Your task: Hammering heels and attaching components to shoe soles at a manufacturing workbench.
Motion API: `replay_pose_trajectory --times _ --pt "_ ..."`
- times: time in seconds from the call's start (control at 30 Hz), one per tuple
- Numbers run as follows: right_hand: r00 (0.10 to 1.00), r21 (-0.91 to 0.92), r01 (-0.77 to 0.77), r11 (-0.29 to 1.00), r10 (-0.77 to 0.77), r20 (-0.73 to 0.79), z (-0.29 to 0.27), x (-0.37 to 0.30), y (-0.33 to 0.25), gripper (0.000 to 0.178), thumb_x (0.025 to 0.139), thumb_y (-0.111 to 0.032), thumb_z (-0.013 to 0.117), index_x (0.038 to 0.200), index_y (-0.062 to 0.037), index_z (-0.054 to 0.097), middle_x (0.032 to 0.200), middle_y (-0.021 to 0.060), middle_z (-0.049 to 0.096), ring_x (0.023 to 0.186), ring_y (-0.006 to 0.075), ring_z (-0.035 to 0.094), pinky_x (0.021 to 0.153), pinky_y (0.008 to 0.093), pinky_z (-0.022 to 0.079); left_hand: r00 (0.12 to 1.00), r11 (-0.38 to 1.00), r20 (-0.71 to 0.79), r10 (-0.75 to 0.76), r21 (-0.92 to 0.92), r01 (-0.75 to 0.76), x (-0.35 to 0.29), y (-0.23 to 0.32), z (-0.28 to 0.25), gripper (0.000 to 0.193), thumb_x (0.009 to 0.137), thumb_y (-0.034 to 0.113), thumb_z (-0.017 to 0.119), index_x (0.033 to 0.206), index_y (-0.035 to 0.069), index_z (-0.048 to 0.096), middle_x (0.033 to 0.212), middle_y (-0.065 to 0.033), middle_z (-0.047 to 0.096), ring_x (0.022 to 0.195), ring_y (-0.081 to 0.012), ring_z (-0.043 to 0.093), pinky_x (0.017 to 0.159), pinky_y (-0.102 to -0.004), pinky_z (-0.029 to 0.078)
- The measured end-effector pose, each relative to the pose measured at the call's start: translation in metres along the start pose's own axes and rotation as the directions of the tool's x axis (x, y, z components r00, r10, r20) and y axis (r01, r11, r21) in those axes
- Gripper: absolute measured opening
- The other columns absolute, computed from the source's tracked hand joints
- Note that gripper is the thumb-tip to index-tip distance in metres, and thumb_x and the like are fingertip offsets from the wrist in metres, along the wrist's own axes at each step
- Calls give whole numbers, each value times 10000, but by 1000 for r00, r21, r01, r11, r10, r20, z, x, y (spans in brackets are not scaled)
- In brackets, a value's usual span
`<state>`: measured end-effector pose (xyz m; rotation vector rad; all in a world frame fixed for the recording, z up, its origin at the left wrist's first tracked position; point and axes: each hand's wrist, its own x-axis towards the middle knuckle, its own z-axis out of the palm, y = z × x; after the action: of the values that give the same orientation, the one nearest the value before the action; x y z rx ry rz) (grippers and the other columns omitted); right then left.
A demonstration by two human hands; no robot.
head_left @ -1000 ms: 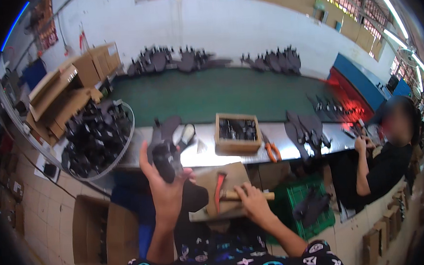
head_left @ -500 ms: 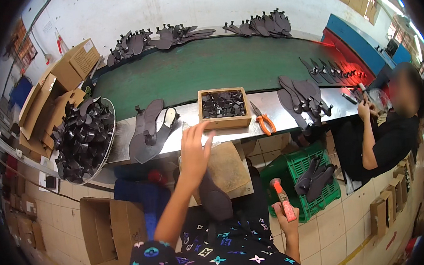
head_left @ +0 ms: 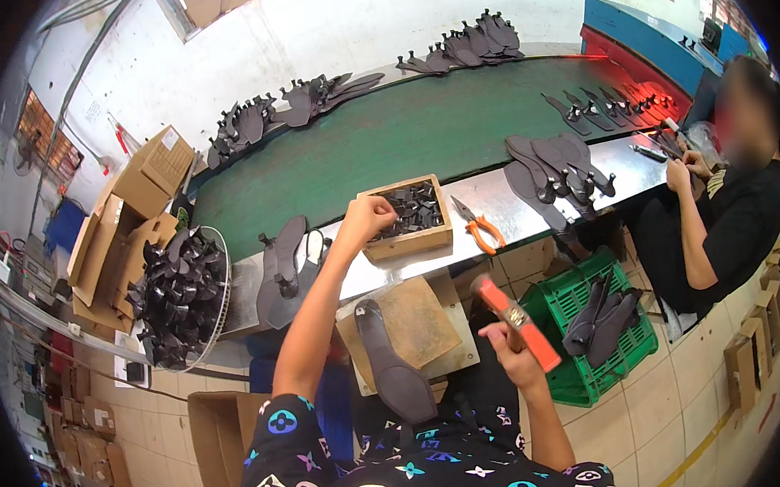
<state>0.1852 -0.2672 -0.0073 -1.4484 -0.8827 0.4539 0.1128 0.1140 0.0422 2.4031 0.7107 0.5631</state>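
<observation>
My left hand [head_left: 370, 220] is at the left side of a wooden box [head_left: 411, 245] of small black pieces [head_left: 416, 208]. Its fingers are curled together over the pieces; whatever they pinch is too small to make out. My right hand [head_left: 517, 361] grips a red hammer [head_left: 522, 326], raised to the right of my lap. Between my arms, a dark shoe sole [head_left: 386, 355] lies lengthwise, its narrow end on a worn tan board [head_left: 423, 322] and its wide end toward my body. Neither hand touches the sole.
Orange-handled pliers [head_left: 480, 226] lie right of the box. Heeled soles sit on the metal ledge on both sides. A wire basket [head_left: 229, 293] of black heels stands left, a green crate [head_left: 586, 374] right. A co-worker [head_left: 719, 214] sits at the far right beside the green belt [head_left: 331, 158].
My left hand has moved from in front of the box onto its pieces, fingers closing. My right hand has raised the hammer slightly. The sole is uncovered, and the view has shifted.
</observation>
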Motion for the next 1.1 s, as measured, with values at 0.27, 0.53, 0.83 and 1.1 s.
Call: replay_pose_trajectory --times 0.27,0.53,0.83,1.1 --pt "991 399 -27 916 -28 132 24 64 -70 326 952 -186 673 1223 -9 633 1022 145 734 486 25 485 426 168 383 824 934 -529 206 -144 -326 -124 147 -41 155 799 2 777 947 23 738 918 -73 702 769 -135 689 566 -235 541" --pt "949 618 -54 784 -153 277 65 59 -123 283 909 -138 722 1125 32 655 1053 161 730 512 23 497 434 167 377 648 857 -655 389 -2 -516 -204 173 -54 236 723 -55 818 939 -4 740 906 -99 664 739 -171 655 613 -262 524" --pt "946 567 -140 812 -60 319 88 39 -129 282 862 -72 763 1108 19 661 1058 151 728 560 27 548 447 167 382 791 657 -597 -138 -652 -378 -230 163 -27 114 822 -44 743 835 -25 631 845 -77 554 718 -120 548 596 -223 423" --pt "972 415 -118 902 19 236 96 44 -123 162 865 -2 680 1017 37 640 1050 196 686 489 31 487 429 167 357 858 805 -512 -40 -525 -275 -225 139 -30 258 811 112 804 942 -5 616 940 -95 569 774 -146 558 659 -260 456"
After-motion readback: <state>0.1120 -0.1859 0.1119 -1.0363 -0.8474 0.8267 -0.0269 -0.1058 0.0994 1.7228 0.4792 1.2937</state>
